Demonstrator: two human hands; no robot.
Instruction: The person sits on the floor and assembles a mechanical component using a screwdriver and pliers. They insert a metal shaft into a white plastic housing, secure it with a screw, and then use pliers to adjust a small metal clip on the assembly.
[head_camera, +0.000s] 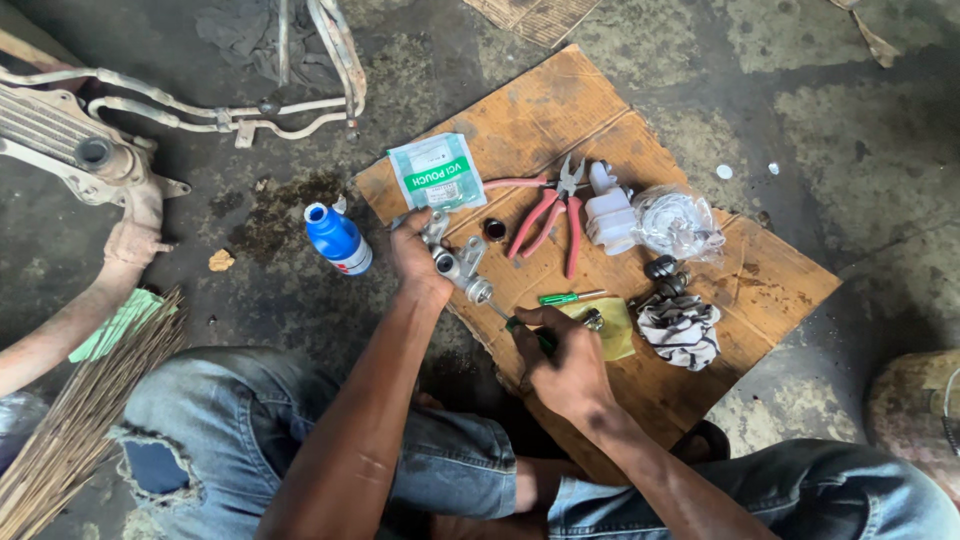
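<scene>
From the head camera, everything is placed by the sheet of brown cardboard (600, 110) lying on the stained concrete floor. At its near left edge the left hand (418, 262) is closed around a small grey metal cylinder part (458, 262), holding it just over the cardboard. The right hand (562, 362), over the cardboard's near middle, is clenched on a green-handled screwdriver (522, 328) whose shaft points into the end of that part. On the cardboard lie red-handled pliers (552, 212), a second green screwdriver (568, 297), a white plastic reservoir (608, 215), a clear plastic bag (678, 222), a striped rag (682, 330) and a teal pouch (436, 172). A blue bottle (336, 238) stands just left of the cardboard.
</scene>
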